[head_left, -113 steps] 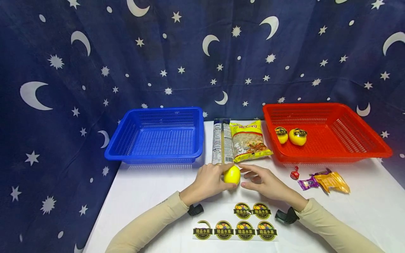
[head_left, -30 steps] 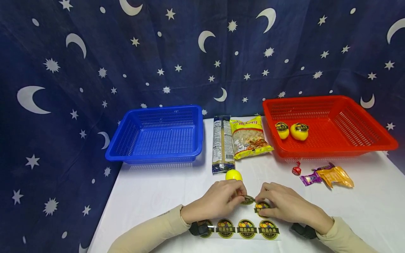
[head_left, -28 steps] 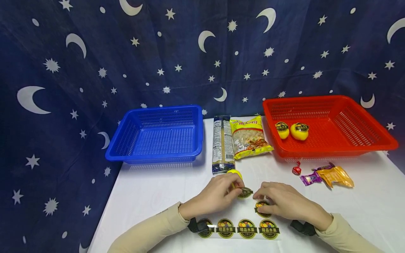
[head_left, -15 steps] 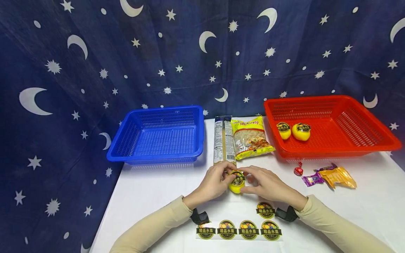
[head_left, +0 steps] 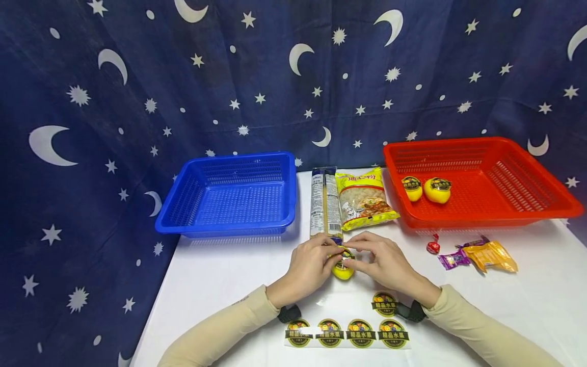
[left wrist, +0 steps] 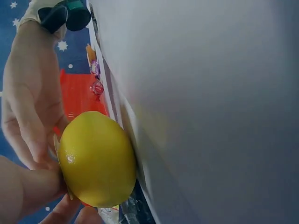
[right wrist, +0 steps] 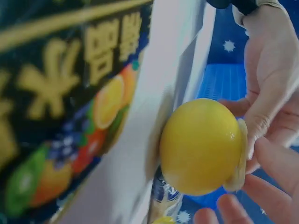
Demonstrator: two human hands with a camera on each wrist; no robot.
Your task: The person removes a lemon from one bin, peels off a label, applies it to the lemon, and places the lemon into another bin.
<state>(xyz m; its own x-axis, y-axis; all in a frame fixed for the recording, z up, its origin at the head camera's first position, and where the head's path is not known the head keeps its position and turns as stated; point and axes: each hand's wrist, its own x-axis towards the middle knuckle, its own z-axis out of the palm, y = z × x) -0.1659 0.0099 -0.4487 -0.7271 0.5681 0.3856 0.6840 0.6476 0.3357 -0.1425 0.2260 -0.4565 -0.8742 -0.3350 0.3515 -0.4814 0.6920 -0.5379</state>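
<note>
A yellow lemon (head_left: 343,269) is held on the white table (head_left: 220,285), near its front middle, between the left hand (head_left: 308,265) and right hand (head_left: 384,261); both sets of fingers are curled onto it, and a sticker (head_left: 343,257) is pressed to its top. It is judged light, rigid, smooth and prone to rolling, so best gripped at the sides. A blue basket (head_left: 229,196) stands left, a red basket (head_left: 477,181) right, and spare labels (head_left: 346,332) in front.

Your head view is bright, evenly lit and sharp, with soft shadows under the blue basket (head_left: 229,193). Your wrist views blur badly up close: the counter (left wrist: 210,112) washes out, the sticker sheet (right wrist: 70,107) smears.
</note>
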